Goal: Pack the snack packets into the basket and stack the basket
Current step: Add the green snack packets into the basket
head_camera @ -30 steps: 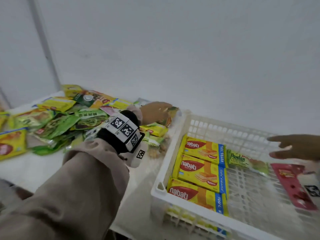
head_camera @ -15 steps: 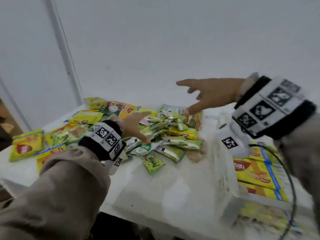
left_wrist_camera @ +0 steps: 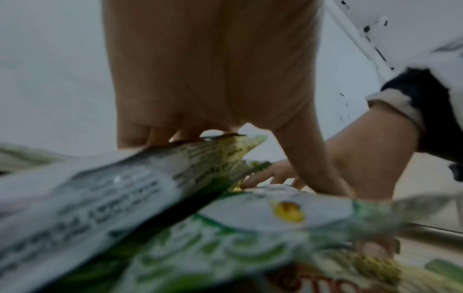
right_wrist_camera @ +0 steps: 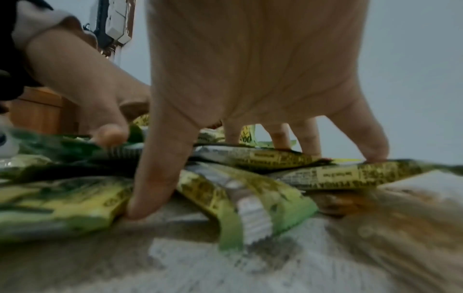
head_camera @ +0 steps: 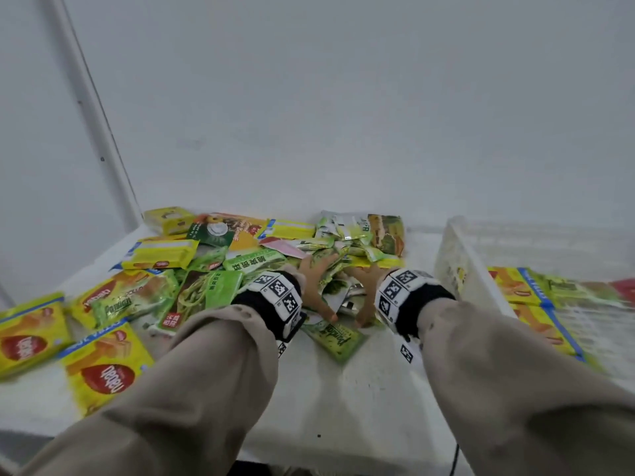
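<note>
Packets of green Pandan snacks (head_camera: 335,280) lie heaped under both my hands, which sit side by side on the pile with the palms down. My left hand (head_camera: 318,285) is spread wide, its fingers straight and fanned over the wrappers and its thumb planted at the near edge of the heap; from the left wrist view a silvery-green packet (left_wrist_camera: 140,190) rises against my fingers, though the blur keeps me from telling whether anything is pinched. My right hand (head_camera: 366,290) is also splayed, fingertips (right_wrist_camera: 375,156) pressing down on the yellow-green packets (right_wrist_camera: 275,158) and the thumb (right_wrist_camera: 150,198) touching the tabletop beside them; it grips nothing. Just nearer to me than my thumbs one Pandan packet (head_camera: 335,338) lies flat by itself. Out past my left hand spread larger yellow wafer packs (head_camera: 106,369) and green bags (head_camera: 206,293). To the right of my right hand stands the white basket (head_camera: 457,259), with yellow wafer packs (head_camera: 522,286) already lying inside it.
</note>
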Demonstrator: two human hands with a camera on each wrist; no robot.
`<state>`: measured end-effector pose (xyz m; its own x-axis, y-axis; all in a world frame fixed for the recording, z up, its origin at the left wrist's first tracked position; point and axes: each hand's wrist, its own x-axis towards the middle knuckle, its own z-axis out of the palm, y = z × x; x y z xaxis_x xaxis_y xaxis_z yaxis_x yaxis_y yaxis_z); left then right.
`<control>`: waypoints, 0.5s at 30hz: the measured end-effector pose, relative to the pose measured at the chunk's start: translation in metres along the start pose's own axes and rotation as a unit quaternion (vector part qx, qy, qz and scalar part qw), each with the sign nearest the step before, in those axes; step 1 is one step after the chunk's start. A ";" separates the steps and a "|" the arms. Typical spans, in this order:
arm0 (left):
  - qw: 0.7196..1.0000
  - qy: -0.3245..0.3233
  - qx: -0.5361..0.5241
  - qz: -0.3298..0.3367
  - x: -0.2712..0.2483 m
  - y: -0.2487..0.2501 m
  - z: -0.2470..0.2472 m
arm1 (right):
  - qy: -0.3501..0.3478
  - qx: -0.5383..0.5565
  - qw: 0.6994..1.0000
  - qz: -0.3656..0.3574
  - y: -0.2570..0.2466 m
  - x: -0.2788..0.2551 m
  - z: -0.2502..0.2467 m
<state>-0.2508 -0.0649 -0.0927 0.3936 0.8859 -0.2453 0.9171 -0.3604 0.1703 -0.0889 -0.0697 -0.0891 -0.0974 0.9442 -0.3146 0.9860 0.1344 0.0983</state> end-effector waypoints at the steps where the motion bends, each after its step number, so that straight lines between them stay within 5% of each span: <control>1: 1.000 0.004 -0.009 -0.002 0.001 -0.001 0.000 | -0.008 -0.015 1.000 -0.012 0.000 0.000 0.003; 4: 0.999 0.019 -0.035 -0.008 0.004 -0.007 -0.002 | 0.006 -0.085 0.995 -0.053 -0.005 -0.001 0.010; 15: 0.994 0.054 -0.090 -0.024 0.012 -0.009 -0.002 | 0.012 -0.039 0.998 -0.042 -0.019 -0.010 0.010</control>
<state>-0.2544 -0.0505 -0.0950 0.3327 0.9302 -0.1554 0.9045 -0.2681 0.3316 -0.1049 -0.0852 -0.0973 -0.1838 0.9355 -0.3017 0.9607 0.2360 0.1465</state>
